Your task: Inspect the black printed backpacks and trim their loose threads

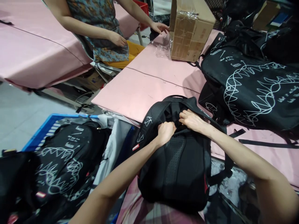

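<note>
A black backpack point(175, 165) leans against the table edge in front of me, its padded back panel facing me and its top opening unzipped. At the left of the opening, my left hand point(166, 132) is closed in a fist at the rim, gripping the backpack's edge or lining. My right hand point(192, 121) is closed too, with its fingers curled into the opening on the right. Exactly which part of the fabric each hand pinches is hidden. White line drawings and a small red-and-white tag show on the bag's left side.
More black backpacks point(254, 84) with white scribbles are piled on the pink table point(140, 84) at right. A blue crate point(37, 133) at left holds similar backpacks point(65, 155). A cardboard box point(189, 37) stands at the back, touched by another person's hand point(160, 27).
</note>
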Demonstrator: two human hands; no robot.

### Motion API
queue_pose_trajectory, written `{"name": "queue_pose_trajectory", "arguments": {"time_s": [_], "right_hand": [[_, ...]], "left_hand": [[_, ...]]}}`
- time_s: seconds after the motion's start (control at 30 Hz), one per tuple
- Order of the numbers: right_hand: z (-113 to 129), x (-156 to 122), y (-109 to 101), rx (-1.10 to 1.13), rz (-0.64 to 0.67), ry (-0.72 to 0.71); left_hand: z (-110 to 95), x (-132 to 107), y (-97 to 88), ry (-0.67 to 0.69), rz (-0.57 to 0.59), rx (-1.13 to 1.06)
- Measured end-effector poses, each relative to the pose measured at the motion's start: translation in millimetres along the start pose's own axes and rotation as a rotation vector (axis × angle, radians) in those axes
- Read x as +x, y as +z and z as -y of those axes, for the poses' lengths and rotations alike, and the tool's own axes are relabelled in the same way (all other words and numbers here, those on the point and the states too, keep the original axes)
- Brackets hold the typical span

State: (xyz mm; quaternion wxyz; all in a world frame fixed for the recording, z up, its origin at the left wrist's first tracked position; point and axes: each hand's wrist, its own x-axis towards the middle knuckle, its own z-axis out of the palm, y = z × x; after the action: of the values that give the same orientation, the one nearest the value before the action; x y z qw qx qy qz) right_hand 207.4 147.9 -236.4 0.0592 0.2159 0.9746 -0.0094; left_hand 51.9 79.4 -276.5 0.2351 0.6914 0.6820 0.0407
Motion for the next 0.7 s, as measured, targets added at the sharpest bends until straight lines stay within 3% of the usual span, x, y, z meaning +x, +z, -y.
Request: {"name": "queue_pose_trajectory", "arguments": {"time_s": [0.13, 0.33, 0.7], "right_hand": [[-3.0, 4.8, 0.1, -0.056, 0.009, -0.081], [-5.9, -3.4, 0.3, 0.072, 0.020, 0.018], [-3.6, 5.7, -0.8, 0.001, 0.061, -0.037]], "left_hand": [[0.6, 0.2, 0.2, 0.009, -0.009, 0.005], [1.6, 0.1, -0.9, 0.001, 0.018, -0.025], [0.7, 0.4, -3.1, -0.023, 0.042, -0.018]]}}
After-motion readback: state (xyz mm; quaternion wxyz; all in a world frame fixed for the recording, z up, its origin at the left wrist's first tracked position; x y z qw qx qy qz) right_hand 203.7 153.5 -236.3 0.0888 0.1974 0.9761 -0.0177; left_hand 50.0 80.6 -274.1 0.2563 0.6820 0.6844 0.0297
